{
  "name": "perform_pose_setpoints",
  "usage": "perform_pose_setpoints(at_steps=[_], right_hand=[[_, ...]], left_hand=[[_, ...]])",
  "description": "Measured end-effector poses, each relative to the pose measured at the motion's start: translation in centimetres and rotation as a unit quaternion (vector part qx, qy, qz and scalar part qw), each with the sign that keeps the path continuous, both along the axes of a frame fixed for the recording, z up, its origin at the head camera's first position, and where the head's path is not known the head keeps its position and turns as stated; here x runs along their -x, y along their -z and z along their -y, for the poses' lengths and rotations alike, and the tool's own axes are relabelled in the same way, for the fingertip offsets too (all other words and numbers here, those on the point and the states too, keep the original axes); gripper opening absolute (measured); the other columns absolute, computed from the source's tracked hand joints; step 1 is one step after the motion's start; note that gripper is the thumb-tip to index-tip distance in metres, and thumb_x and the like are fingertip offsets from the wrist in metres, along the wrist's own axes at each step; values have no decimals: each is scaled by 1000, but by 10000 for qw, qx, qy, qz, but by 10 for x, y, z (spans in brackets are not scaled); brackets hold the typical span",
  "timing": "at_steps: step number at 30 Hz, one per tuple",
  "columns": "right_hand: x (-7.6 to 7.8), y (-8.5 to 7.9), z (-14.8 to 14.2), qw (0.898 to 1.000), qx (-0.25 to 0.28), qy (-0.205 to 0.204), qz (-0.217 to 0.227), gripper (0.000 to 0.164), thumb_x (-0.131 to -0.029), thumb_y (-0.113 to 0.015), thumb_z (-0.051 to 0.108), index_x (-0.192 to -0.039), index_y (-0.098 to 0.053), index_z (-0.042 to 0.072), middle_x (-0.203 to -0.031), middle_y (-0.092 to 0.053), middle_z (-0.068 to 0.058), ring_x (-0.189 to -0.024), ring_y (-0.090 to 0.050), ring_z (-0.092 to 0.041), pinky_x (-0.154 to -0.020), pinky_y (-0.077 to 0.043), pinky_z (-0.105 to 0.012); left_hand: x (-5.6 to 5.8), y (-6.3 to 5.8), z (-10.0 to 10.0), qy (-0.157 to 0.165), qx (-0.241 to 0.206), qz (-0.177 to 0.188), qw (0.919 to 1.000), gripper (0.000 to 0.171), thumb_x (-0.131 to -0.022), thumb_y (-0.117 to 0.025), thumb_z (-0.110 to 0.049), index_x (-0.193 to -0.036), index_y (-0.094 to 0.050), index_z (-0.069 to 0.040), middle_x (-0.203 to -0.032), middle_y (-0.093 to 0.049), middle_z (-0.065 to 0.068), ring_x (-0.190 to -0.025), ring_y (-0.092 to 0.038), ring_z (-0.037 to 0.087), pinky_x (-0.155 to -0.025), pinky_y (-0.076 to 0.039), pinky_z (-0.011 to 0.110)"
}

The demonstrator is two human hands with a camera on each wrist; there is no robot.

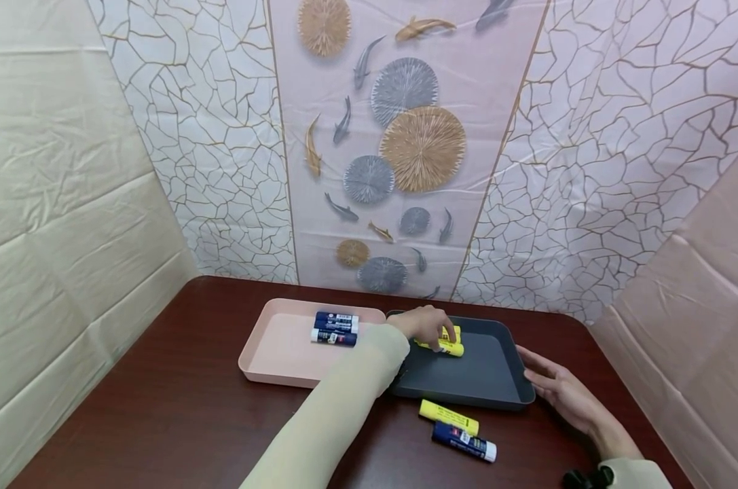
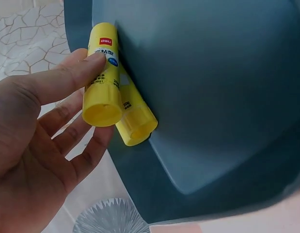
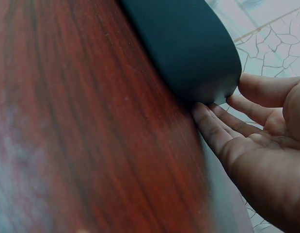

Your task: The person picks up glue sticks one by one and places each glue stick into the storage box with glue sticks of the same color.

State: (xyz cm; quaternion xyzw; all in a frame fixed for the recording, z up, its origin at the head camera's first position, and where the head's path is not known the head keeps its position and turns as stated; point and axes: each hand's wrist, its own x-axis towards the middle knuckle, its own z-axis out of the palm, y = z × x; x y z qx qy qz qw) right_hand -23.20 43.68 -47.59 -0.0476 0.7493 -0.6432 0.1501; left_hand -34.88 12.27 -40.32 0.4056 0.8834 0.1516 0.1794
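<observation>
My left hand [image 1: 426, 324] reaches over the left part of the dark grey tray [image 1: 491, 360]. Its thumb and fingers pinch a yellow glue stick [image 2: 102, 104], labelled in red, white and blue. Another yellow glue stick [image 2: 138, 120] lies close beside it against the tray's side, partly covered by the held one in the left wrist view. At the tray's right end is my right hand [image 1: 561, 394], fingers extended. In the right wrist view its fingertips [image 3: 200, 110] touch the low outer side of the tray, with the thumb higher up at the wall.
Left of the dark tray stands a pink tray [image 1: 271, 346] with several dark blue glue sticks [image 1: 335, 337] near its right side. On the brown table [image 1: 179, 407], in front of the dark tray, lie a yellow glue stick [image 1: 448, 416] and a blue, white-capped one [image 1: 463, 441]. Patterned wall covering rises behind.
</observation>
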Motion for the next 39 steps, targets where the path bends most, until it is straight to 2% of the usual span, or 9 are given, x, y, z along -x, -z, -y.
perform_pose_setpoints(at_steps=[7, 15, 25, 31, 36, 39], right_hand=[[0, 0, -1, 10000, 30, -50, 6, 70, -112, -49, 21, -167, -10, 5, -171, -3, -26, -127, -54, 7, -100, -49, -20], [1, 1, 0, 10000, 34, -58, -31, 70, -112, -49, 20, -167, -10, 4, -170, -4, -27, -126, -54, 7, -100, -49, -20], [1, 0, 0, 10000, 46, -24, -79, 69, -112, -50, 20, -166, -11, 4, -170, -9, -24, -127, -55, 5, -101, -49, -21], [1, 0, -1, 9999, 51, -48, -98, 69, -112, -50, 20, -167, -11, 4, -170, -6, -26, -128, -55, 5, -101, -49, -21], [0, 0, -2, 9999, 28, -70, -111, 69, -112, -49, 19, -166, -11, 3, -169, -5, -28, -127, -54, 5, -101, -48, -20], [0, 0, -1, 9999, 45, -43, -83, 69, -112, -49, 19, -166, -11, 4, -170, -5, -27, -127, -54, 6, -100, -48, -19]], left_hand=[[-3, 2, 0, -44, 49, -72, 10000, 39, -97, -74, -5, -130, -72, -24, -117, -65, -2, -99, -58, 12, -78, -50, 25], [-4, 10, -5, -143, 316, -280, 9990, 39, -97, -73, -3, -125, -69, -29, -134, -62, -5, -106, -57, 11, -80, -48, 27], [-5, 7, -5, -175, 318, -236, 9991, 36, -97, -71, 1, -123, -66, -24, -129, -62, -3, -92, -52, 13, -68, -43, 25], [-5, 6, -3, -119, 41, -95, 9999, 33, -100, -67, -1, -125, -66, -22, -125, -63, -1, -89, -52, 14, -68, -44, 26], [-5, 5, 1, 43, -414, 91, 9991, 30, -101, -68, -6, -128, -67, -19, -115, -64, 0, -96, -58, 11, -76, -49, 25], [-6, 5, 3, 173, -690, 155, 9973, 26, -103, -66, -9, -128, -68, -17, -111, -65, -1, -96, -60, 10, -77, -50, 26]])
